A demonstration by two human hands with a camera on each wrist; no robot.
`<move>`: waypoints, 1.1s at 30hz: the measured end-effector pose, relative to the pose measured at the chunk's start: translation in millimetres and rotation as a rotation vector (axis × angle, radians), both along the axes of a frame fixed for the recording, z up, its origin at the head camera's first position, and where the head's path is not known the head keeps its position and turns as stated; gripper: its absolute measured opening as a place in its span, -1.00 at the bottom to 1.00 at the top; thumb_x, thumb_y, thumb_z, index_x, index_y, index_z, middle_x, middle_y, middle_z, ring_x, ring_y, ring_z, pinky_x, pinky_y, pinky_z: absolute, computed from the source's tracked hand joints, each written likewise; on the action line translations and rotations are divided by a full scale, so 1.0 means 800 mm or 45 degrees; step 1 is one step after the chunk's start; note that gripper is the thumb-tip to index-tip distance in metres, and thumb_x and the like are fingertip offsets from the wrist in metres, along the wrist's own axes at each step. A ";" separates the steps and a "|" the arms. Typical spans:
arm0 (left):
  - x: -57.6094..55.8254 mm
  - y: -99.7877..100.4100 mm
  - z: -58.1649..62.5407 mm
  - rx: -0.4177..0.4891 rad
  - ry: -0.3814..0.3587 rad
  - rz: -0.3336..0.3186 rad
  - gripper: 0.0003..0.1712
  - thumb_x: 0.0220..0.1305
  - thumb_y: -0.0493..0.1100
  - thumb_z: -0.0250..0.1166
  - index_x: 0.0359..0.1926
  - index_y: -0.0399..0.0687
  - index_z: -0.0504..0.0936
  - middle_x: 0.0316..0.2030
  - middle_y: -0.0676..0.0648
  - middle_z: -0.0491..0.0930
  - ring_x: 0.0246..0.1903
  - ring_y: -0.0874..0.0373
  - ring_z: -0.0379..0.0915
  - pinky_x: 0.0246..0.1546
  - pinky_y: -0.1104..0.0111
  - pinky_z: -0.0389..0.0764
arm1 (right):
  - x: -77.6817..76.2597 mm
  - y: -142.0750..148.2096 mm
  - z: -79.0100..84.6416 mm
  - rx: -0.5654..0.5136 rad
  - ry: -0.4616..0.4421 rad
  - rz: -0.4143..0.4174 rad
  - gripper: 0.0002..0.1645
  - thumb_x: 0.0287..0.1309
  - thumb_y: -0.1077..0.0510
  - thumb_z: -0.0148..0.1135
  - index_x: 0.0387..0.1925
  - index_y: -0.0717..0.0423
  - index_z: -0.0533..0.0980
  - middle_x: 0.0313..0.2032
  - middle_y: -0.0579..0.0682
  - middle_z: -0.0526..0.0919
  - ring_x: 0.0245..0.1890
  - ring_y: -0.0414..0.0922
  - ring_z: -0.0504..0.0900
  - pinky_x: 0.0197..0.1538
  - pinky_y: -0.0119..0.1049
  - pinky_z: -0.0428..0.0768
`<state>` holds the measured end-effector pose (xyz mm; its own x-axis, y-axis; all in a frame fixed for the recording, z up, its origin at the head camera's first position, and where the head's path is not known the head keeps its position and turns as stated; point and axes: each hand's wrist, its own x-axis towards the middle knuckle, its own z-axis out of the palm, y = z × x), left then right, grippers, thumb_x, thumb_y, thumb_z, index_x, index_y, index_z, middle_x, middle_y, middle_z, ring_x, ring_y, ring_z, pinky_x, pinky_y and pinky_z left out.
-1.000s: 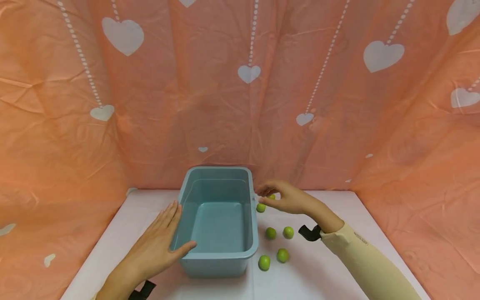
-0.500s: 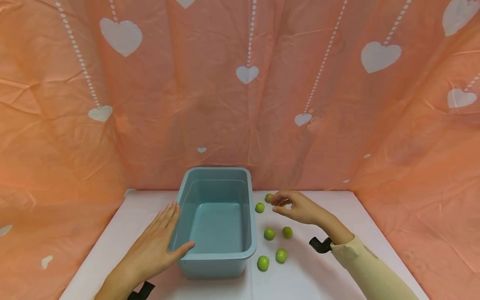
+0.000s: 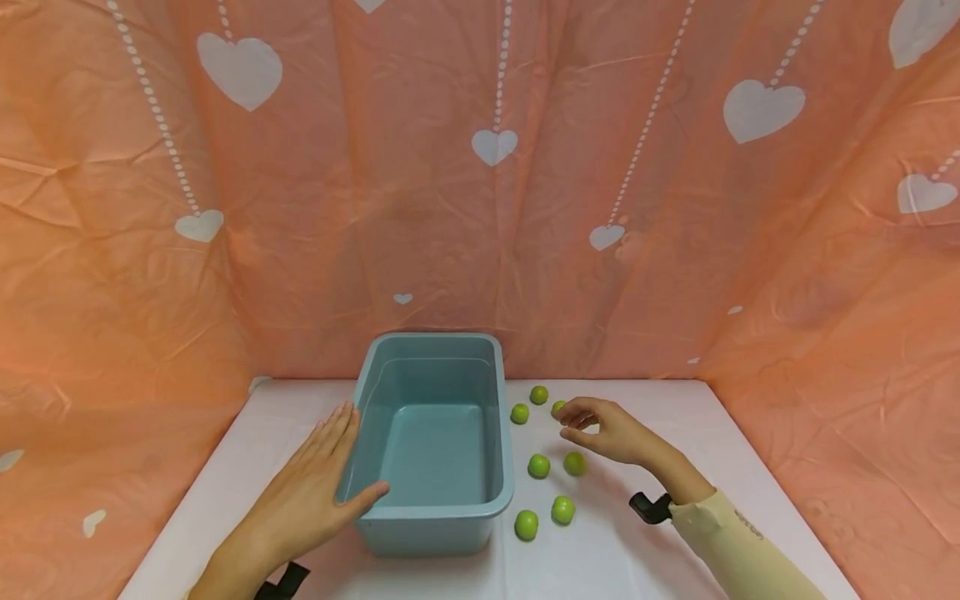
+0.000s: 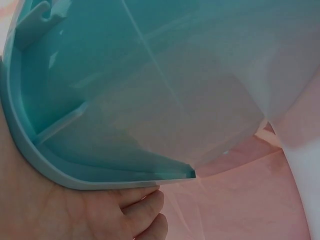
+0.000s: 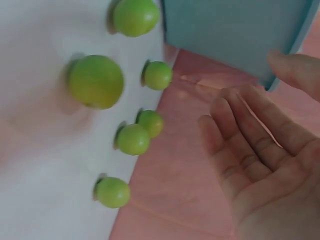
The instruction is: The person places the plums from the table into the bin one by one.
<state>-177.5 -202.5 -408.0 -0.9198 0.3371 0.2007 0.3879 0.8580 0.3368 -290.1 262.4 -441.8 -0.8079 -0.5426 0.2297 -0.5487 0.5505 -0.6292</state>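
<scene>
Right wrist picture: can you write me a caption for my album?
Six green fruits on a white table, a blue tub, and empty right fingers.

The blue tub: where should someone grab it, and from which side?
Probably by its rim, midway along both long sides, left hand from the left, right hand from the right: the left wrist view shows that rim overhanging the wall, a lip to hook under.

The head view looks forward and down; both wrist views, much nearer, share the blue bin [image 3: 427, 535] with it.
</scene>
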 end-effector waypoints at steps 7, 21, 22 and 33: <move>-0.001 0.000 0.000 -0.003 -0.011 0.001 0.29 0.43 0.58 0.12 0.71 -0.29 -0.01 0.71 -0.26 -0.11 0.69 -0.22 -0.17 0.69 -0.01 -0.09 | 0.004 0.012 -0.021 0.079 -0.013 -0.060 -0.69 0.36 0.13 0.49 0.03 0.19 0.67 -0.18 -0.09 0.68 -0.18 -0.22 0.64 0.00 -0.18 0.72; -0.003 0.000 0.000 -0.010 0.000 0.000 0.27 0.44 0.57 0.13 0.70 -0.30 0.01 0.71 -0.28 -0.08 0.69 -0.24 -0.15 0.65 -0.13 0.01 | 0.008 0.029 -0.059 0.119 -0.025 -0.049 -0.64 0.20 0.23 0.52 -0.03 0.32 0.65 -0.30 -0.11 0.64 -0.27 -0.23 0.57 -0.18 -0.27 0.64; -0.003 0.000 0.000 -0.009 -0.004 0.000 0.27 0.44 0.57 0.13 0.70 -0.30 0.01 0.71 -0.28 -0.09 0.69 -0.23 -0.15 0.65 -0.13 0.01 | 0.008 0.029 -0.060 0.123 -0.034 -0.055 -0.66 0.19 0.24 0.52 -0.03 0.31 0.65 -0.30 -0.10 0.64 -0.27 -0.23 0.57 -0.18 -0.29 0.63; -0.004 0.000 -0.002 -0.007 -0.009 -0.005 0.27 0.44 0.57 0.12 0.71 -0.28 0.00 0.71 -0.28 -0.10 0.69 -0.24 -0.17 0.67 -0.08 -0.04 | 0.012 0.030 -0.064 0.175 -0.179 -0.111 -0.65 0.24 0.18 0.55 -0.01 0.21 0.65 -0.26 -0.12 0.63 -0.23 -0.18 0.57 -0.16 -0.34 0.61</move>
